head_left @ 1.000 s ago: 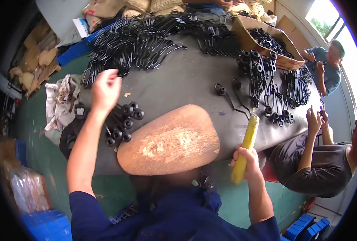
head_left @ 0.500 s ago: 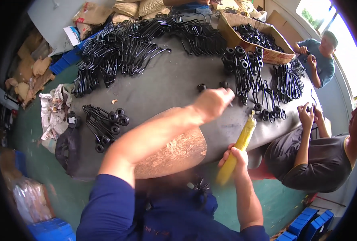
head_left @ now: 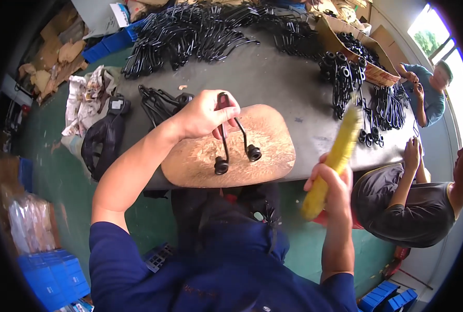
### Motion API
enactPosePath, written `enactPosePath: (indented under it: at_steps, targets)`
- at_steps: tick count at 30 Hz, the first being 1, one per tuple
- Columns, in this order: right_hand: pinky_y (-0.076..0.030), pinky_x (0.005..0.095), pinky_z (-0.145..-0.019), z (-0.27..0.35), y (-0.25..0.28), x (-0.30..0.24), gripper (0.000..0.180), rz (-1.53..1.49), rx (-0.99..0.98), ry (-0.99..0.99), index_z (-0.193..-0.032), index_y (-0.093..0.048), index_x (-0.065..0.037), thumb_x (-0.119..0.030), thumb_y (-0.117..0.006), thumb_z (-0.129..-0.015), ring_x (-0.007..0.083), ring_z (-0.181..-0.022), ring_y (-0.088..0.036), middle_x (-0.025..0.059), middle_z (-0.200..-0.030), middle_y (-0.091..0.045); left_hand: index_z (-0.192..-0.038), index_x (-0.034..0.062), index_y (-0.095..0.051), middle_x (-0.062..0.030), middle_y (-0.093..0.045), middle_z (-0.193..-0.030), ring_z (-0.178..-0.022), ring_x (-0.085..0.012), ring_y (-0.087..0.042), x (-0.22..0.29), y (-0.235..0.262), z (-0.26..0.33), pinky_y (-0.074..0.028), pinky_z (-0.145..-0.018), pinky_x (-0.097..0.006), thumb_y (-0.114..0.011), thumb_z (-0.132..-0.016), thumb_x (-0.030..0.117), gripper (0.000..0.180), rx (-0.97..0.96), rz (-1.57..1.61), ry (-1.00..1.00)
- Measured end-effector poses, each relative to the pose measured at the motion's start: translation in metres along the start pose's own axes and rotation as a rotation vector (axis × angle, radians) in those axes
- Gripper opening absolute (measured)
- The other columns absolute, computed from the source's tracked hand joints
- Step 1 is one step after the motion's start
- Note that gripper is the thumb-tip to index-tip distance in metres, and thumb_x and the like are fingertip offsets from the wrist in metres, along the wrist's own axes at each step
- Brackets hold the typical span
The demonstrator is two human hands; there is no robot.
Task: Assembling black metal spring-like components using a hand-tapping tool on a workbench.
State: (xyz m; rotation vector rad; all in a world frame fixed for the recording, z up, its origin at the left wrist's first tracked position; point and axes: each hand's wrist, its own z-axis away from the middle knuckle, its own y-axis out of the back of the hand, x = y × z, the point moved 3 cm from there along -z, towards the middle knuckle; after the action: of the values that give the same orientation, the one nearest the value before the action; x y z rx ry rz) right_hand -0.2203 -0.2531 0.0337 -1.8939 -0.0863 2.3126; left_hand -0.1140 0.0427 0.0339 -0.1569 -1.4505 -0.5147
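My left hand point(head_left: 210, 115) is closed around bent black metal rod point(head_left: 244, 136) over the board. Two lengths hang below the fingers, each with a black rubber bushing point(head_left: 221, 165) at its lower end; I cannot tell whether they are one piece or two. Both bushings are at the worn wooden board point(head_left: 189, 164), which lies at the table's near edge. To the right, my right hand point(head_left: 331, 182) grips a thick yellow stick point(head_left: 340, 148), tilted up and blurred by motion. Behind my left wrist lies a small pile of black rods point(head_left: 156, 101), partly hidden.
Many bent black rods point(head_left: 189, 39) cover the grey table's far side. A cardboard box point(head_left: 379, 74) of black rubber parts stands far right, near rods fitted with bushings point(head_left: 340, 78). Two people point(head_left: 406, 203) work at the right. Blue bins point(head_left: 54, 278) sit on the floor.
My left hand has come back from the table's far right to the board, now with bent rod in its grip. The yellow stick stays in my right hand, slightly higher. The view has shifted.
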Motion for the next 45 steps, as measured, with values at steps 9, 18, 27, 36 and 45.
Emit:
enactPosePath:
  at_steps: [9,18,27,36,45]
  targets:
    - [-0.050,0.0309,-0.058,0.046,-0.063,0.002,0.024,0.538,-0.191,0.413,-0.102,-0.050,-0.001,-0.009,-0.062,-0.082,0.0182,-0.061,-0.059,0.0073,-0.075,-0.060,-0.090,0.0023,-0.060,0.0000,-0.058,-0.069,-0.056,-0.0056,-0.051,0.005,-0.018,0.009,-0.046,-0.051,-0.023,-0.057,-0.096,0.013,0.013,0.022,-0.167,-0.231]
    - [-0.052,0.0322,-0.055,0.078,-0.092,-0.031,0.029,0.356,-0.368,0.214,-0.103,-0.050,-0.002,-0.006,-0.067,-0.080,0.0198,-0.062,-0.062,0.0093,-0.073,-0.060,-0.083,0.0003,-0.057,-0.0055,-0.061,-0.066,-0.056,-0.0128,-0.057,-0.004,-0.013,0.013,-0.046,-0.055,-0.031,-0.057,-0.094,0.015,0.019,0.127,-0.178,-0.396]
    - [-0.049,0.0302,-0.051,0.066,-0.092,0.096,0.025,0.456,-0.546,-0.554,-0.098,-0.052,-0.001,-0.020,-0.066,-0.089,0.0152,-0.056,-0.059,0.0060,-0.070,-0.058,-0.082,-0.0005,-0.057,-0.0117,-0.062,-0.065,-0.052,-0.0203,-0.060,-0.001,-0.013,0.009,-0.049,-0.050,-0.035,-0.057,-0.091,0.016,0.019,-0.013,-0.099,-0.134]
    - [-0.047,0.0253,-0.061,0.037,-0.055,0.038,0.033,0.563,-0.314,-0.102,-0.097,-0.055,-0.002,-0.012,-0.078,-0.076,0.0070,-0.068,-0.053,0.0009,-0.077,-0.059,-0.098,-0.0010,-0.063,-0.0113,-0.068,-0.082,-0.058,-0.0128,-0.065,0.019,0.046,0.035,-0.050,-0.043,-0.024,-0.060,-0.095,0.020,0.021,0.070,0.096,-0.122]
    - [-0.047,0.0291,-0.044,-0.037,0.036,0.074,0.020,0.389,0.059,-0.134,-0.093,-0.052,-0.002,-0.015,-0.065,-0.086,0.0168,-0.047,-0.055,0.0060,-0.068,-0.055,-0.099,0.0071,-0.064,-0.0034,-0.067,-0.080,-0.057,-0.0037,-0.056,-0.076,0.189,0.053,-0.036,-0.043,-0.017,-0.061,-0.095,0.024,0.018,0.428,0.350,0.097]
